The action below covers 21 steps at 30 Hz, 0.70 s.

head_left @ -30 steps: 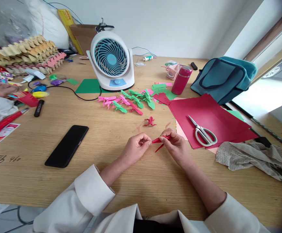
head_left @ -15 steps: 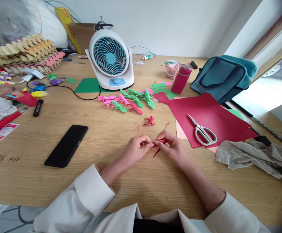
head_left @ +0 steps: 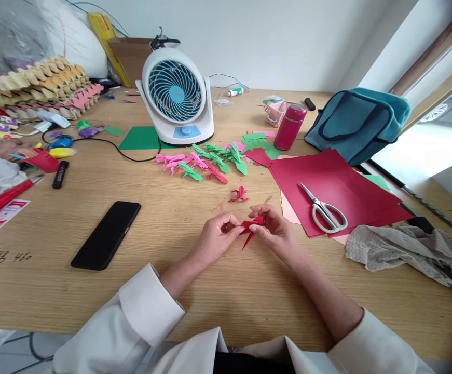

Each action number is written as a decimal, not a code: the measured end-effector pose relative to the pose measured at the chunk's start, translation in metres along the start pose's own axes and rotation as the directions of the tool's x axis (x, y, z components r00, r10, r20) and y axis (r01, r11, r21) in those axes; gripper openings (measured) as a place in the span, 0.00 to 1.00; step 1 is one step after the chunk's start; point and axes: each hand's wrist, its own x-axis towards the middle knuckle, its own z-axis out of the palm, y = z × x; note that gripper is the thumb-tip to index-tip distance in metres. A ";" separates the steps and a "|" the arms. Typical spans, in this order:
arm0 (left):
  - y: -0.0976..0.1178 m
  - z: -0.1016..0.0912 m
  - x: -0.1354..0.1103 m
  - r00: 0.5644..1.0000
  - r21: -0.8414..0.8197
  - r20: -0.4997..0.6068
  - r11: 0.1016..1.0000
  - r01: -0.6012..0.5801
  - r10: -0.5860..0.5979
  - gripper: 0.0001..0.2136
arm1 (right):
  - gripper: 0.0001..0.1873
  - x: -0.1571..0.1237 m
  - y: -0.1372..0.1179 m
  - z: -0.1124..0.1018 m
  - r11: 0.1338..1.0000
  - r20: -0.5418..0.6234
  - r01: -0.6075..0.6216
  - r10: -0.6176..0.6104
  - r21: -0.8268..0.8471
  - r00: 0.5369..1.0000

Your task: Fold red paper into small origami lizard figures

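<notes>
Both hands meet over the wooden table (head_left: 226, 301) on a small folded piece of red paper (head_left: 249, 229). My left hand (head_left: 216, 239) pinches its left end with fingers curled. My right hand (head_left: 274, 228) pinches the right end, thumb and fingers pressed together. A thin red point of the paper hangs down between the hands. A finished red paper figure (head_left: 240, 195) lies on the table just beyond them.
Red paper sheets (head_left: 338, 189) with scissors (head_left: 324, 212) lie at right, by a grey cloth (head_left: 408, 249) and a teal bag (head_left: 358, 124). A black phone (head_left: 107, 234) lies at left. Pink and green paper figures (head_left: 206, 161), a fan (head_left: 176, 98) and a red bottle (head_left: 290, 127) stand farther back.
My hands have drawn closer together on the red paper. The paper has gone from a stretched-out strip to a more bunched fold, with its loose point still hanging down.
</notes>
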 end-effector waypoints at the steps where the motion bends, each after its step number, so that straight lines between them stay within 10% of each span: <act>1: 0.000 0.000 0.000 0.999 -0.047 -0.023 0.998 0.029 -0.030 0.08 | 0.17 0.001 0.000 0.000 0.998 -0.018 -0.039 0.040 0.055 0.999; 10: 0.001 0.000 0.000 0.993 -0.253 0.069 0.961 0.114 -0.099 0.10 | 0.16 0.001 0.009 0.007 0.981 0.085 -0.160 0.152 0.106 0.985; 21: 0.004 -0.004 -0.003 0.998 -0.044 -0.070 0.999 -0.008 0.005 0.10 | 0.17 -0.003 0.013 0.008 0.986 0.111 -0.154 0.161 -0.067 0.981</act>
